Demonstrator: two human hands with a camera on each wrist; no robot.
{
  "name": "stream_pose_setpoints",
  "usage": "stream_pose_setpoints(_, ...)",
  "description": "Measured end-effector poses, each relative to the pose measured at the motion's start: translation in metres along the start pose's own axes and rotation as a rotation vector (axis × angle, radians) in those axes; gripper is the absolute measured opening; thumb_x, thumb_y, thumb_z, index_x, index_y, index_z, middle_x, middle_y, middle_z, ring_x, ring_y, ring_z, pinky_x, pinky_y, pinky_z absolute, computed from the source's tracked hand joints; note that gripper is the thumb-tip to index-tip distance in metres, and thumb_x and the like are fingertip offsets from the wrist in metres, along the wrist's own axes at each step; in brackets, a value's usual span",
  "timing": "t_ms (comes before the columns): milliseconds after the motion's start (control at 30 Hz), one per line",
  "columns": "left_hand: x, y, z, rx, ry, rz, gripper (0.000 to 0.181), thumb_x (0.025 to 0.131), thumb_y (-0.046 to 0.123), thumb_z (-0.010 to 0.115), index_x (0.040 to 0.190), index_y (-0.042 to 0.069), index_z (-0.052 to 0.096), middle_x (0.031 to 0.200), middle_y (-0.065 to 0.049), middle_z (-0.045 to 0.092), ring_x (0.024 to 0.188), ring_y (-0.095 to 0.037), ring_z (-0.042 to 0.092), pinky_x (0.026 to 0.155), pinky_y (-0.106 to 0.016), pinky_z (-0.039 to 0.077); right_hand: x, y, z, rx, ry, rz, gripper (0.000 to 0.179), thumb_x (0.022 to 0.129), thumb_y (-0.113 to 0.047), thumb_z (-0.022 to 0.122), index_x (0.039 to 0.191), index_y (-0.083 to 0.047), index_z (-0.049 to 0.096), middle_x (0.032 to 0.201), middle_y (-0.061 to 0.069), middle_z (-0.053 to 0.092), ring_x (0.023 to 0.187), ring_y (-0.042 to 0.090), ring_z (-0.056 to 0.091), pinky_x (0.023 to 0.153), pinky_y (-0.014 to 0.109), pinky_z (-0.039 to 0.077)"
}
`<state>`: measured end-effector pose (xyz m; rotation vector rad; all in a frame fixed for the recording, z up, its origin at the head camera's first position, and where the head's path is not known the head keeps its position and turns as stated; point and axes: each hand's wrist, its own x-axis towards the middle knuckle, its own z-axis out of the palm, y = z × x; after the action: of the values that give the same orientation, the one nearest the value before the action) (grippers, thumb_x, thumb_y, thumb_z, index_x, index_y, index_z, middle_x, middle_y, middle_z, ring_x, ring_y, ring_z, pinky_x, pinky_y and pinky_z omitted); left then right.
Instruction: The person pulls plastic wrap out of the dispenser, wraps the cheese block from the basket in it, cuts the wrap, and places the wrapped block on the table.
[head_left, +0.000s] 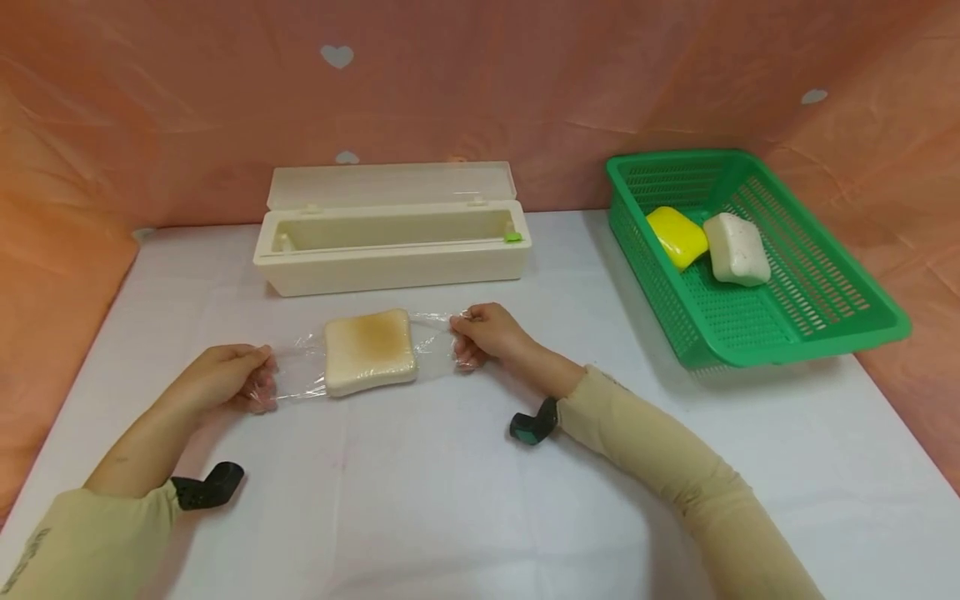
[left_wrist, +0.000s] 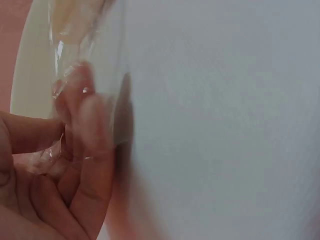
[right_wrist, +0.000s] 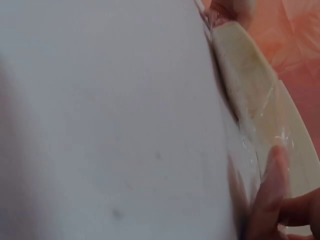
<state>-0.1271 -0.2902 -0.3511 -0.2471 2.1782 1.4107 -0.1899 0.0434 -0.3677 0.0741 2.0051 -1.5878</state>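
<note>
A square slab of bread-like shape, cream with a tan-browned patch (head_left: 370,350), sits left of the middle of the frame with clear, glossy plastic film (head_left: 298,371) about it, loose lengths of that film running out to either side. The left hand (head_left: 232,375), in the lower left, is clamped on one end, the film gathered between thumb and curled fingers; the right hand (head_left: 483,333), near the centre, pinches the opposite end between thumb and fingers. Gripping the tails rather than the slab seems to keep the film drawn out on both sides and the slab about midway, so that neither hand presses on its face. Whether the slab rests on the white-covered worktop (head_left: 420,500) or hangs just above it cannot be told. Just behind it, in the upper middle, lies a long, cream plastic box (head_left: 397,271) with a bright green tab (head_left: 512,237) at its right end; its lid (head_left: 390,187) is tilted back, which leaves the trough exposed towards the hands and probably within easy reach. In the upper right stands a green, perforated plastic basket (head_left: 832,250) holding a rounded yellow block (head_left: 677,237) and a white, speckled block (head_left: 738,248), nearly touching; set well aside, it presumably leaves both forearms room to work.
</note>
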Motion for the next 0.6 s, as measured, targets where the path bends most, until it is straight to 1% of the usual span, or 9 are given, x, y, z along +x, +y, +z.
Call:
stream_pose_setpoints(67,0.000,-0.001,0.000,0.057,0.013,0.003,0.039,0.105,0.022,0.029,0.099,-0.008,0.053,0.066,0.008,0.056,0.056,-0.007,0.063,0.054,-0.024,0.054,0.001,0.000,-0.002,-0.042,0.002,-0.008,0.016,0.099,-0.011,0.052,0.089,0.000,0.051,0.052,0.002,0.054,0.039,0.007,0.053,0.040,0.020,0.048)
stream_pose_setpoints(133,0.000,-0.002,0.000,0.087,0.023,-0.003,0.039,0.105,0.024,0.031,0.099,-0.006,0.054,0.065,0.009,0.055,0.054,-0.006,0.061,0.052,-0.024,0.052,0.002,0.000,-0.004,-0.085,0.005,-0.016,0.015,0.098,-0.011,0.053,0.089,0.001,0.051,0.051,0.002,0.054,0.037,0.007,0.052,0.039,0.020,0.047)
stream_pose_setpoints(200,0.001,-0.003,-0.001,0.101,0.030,-0.003,0.039,0.105,0.025,0.032,0.099,-0.005,0.055,0.064,0.009,0.054,0.053,-0.007,0.059,0.051,-0.024,0.050,0.001,0.000,-0.005,-0.121,0.007,-0.019,0.015,0.098,-0.010,0.054,0.089,0.002,0.051,0.051,0.003,0.054,0.037,0.007,0.052,0.039,0.019,0.047)
stream_pose_setpoints(333,0.002,-0.005,-0.001,0.106,0.039,-0.006,0.039,0.105,0.028,0.033,0.099,-0.004,0.056,0.063,0.009,0.053,0.053,-0.007,0.059,0.050,-0.024,0.048,0.001,-0.002,-0.008,-0.142,-0.010,-0.018,0.015,0.098,-0.009,0.054,0.089,0.002,0.052,0.052,0.002,0.054,0.037,0.007,0.053,0.040,0.019,0.048)
stream_pose_setpoints(433,0.000,-0.007,-0.003,0.079,0.028,-0.026,0.042,0.105,0.031,0.030,0.100,-0.002,0.057,0.064,0.010,0.055,0.054,-0.007,0.060,0.051,-0.024,0.049,0.002,-0.003,-0.009,-0.095,-0.037,0.009,0.014,0.097,-0.008,0.055,0.088,0.002,0.052,0.054,0.002,0.055,0.041,0.007,0.056,0.043,0.019,0.050)
stream_pose_setpoints(500,-0.001,-0.010,-0.006,0.017,0.005,-0.031,0.044,0.106,0.031,0.026,0.100,0.001,0.058,0.067,0.012,0.059,0.058,-0.005,0.063,0.054,-0.023,0.051,0.001,-0.005,-0.011,-0.045,-0.045,0.032,0.012,0.097,-0.008,0.055,0.091,0.002,0.053,0.060,0.004,0.057,0.045,0.008,0.058,0.048,0.020,0.051)
stream_pose_setpoints(533,-0.002,-0.010,-0.008,-0.019,-0.001,-0.030,0.045,0.106,0.031,0.024,0.103,-0.001,0.056,0.069,0.013,0.061,0.061,-0.004,0.064,0.056,-0.022,0.052,0.001,-0.007,-0.012,-0.013,-0.041,0.042,0.011,0.096,-0.007,0.056,0.094,0.003,0.053,0.064,0.005,0.058,0.048,0.009,0.059,0.050,0.019,0.052)
stream_pose_setpoints(567,-0.004,-0.011,-0.010,-0.059,0.010,-0.028,0.045,0.106,0.031,0.024,0.101,0.002,0.058,0.070,0.015,0.062,0.063,-0.002,0.065,0.059,-0.020,0.053,0.001,-0.008,-0.013,0.013,-0.033,0.045,0.012,0.096,-0.007,0.056,0.098,0.004,0.054,0.069,0.005,0.059,0.051,0.009,0.060,0.053,0.019,0.053)
stream_pose_setpoints(600,-0.006,-0.010,-0.011,-0.068,0.042,-0.013,0.044,0.105,0.030,0.024,0.105,0.000,0.057,0.071,0.017,0.063,0.066,0.001,0.064,0.061,-0.018,0.053,0.000,-0.010,-0.014,0.030,-0.020,0.041,0.015,0.096,-0.007,0.056,0.103,0.005,0.053,0.075,0.006,0.060,0.055,0.009,0.061,0.055,0.019,0.053)
